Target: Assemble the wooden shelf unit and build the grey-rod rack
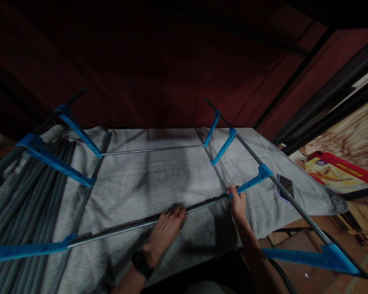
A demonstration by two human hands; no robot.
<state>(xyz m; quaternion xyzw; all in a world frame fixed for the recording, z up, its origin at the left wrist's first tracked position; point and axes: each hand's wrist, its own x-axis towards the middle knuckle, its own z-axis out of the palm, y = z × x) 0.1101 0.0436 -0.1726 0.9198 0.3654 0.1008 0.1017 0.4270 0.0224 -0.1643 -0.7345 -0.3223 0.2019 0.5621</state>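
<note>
A frame of grey metal tubes and blue plastic brackets lies on a grey cloth. My left hand (168, 223), with a dark watch at the wrist, has its fingers curled over the middle of the near crossbar (116, 231). At that bar's right end, my right hand (238, 204) grips the lower end of a blue bracket (254, 181); a small reddish thing shows beside its fingertips, too little to name. The bracket slopes up to a long side tube (251, 148). Another crossbar (153, 150) joins the two sides farther back.
Several loose grey tubes (27, 208) lie bundled on the cloth (159, 179) at the left. A phone (285, 188) rests at the right, under the side tube. Beyond it is a red and yellow box (340, 171). A dark red fabric wall (159, 77) stands behind.
</note>
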